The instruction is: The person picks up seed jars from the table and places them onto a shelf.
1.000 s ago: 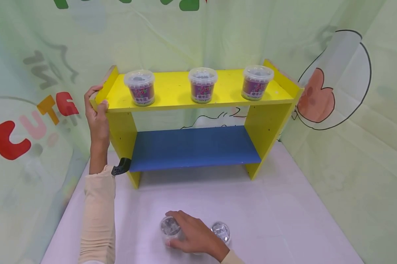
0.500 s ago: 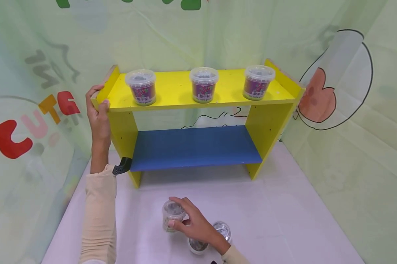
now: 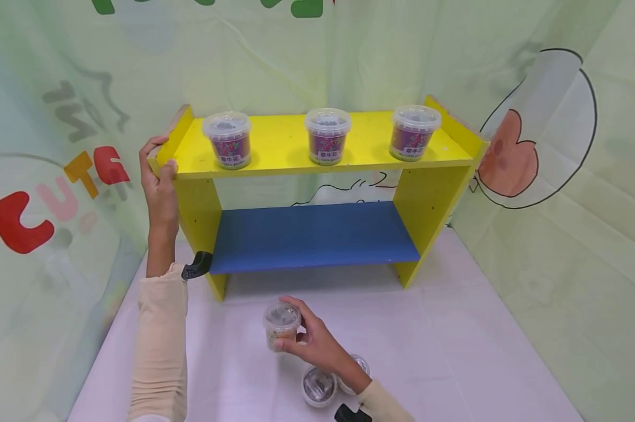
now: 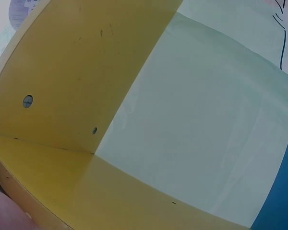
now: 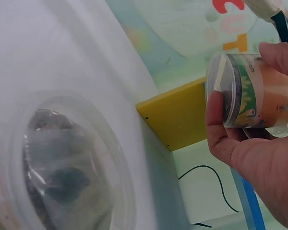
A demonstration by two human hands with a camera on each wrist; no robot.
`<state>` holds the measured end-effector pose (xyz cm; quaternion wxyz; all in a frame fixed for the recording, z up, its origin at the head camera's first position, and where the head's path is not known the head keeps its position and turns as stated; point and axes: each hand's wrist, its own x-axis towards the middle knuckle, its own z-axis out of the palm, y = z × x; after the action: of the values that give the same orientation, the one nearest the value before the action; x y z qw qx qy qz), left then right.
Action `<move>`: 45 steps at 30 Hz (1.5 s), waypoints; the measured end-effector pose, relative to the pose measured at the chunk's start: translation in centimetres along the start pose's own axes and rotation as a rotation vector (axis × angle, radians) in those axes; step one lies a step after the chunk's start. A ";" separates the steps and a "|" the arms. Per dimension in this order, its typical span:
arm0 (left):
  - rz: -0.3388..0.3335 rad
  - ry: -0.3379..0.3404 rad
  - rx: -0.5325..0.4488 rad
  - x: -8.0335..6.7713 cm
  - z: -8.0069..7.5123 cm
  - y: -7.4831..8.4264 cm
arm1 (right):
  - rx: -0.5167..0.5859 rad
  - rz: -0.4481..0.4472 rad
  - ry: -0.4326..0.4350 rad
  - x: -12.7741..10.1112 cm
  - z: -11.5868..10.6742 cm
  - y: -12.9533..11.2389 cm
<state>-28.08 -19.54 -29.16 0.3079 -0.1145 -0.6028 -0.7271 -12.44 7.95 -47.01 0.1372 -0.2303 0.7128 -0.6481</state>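
Note:
My left hand grips the upper left end of a yellow and blue shelf, thumb at the front edge and fingers around the outer side. Between the thumb and fingers of my right hand is a small clear plastic cup with a lid, raised above the table. In the right wrist view this cup lies tilted on its side and shows a green and orange label. Below the hand stand two more lidded cups, a near cup and one partly hidden by the wrist.
Along the yellow top board stand three purple-labelled cups, the left cup, the middle cup and the right cup. A white table surface lies in front. Printed green cloth hangs behind and at both sides.
My right hand has lifted the cup and carried it forward toward the shelf, uncovering the near cup on the table. The left hand keeps its hold on the shelf.

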 end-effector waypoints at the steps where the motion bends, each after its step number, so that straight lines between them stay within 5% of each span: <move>1: 0.001 -0.001 -0.001 0.0 0.0 0.0 | 0.017 -0.002 -0.001 0.1 -0.1 0.0; 9: 0.007 -0.004 0.007 0.1 0.1 0.1 | 0.146 0.004 0.003 1.0 -1.1 -0.6; 22: 0.014 -0.002 0.012 0.3 0.1 0.1 | 0.017 0.003 0.058 2.5 -1.8 -1.5; 45: 0.013 0.003 0.011 0.0 0.0 0.0 | -0.180 -0.030 0.186 8.7 -2.3 -2.5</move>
<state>-28.07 -19.52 -29.11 0.3142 -0.1155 -0.6054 -0.7221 -20.62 5.36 -43.33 0.0394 -0.1913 0.7743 -0.6020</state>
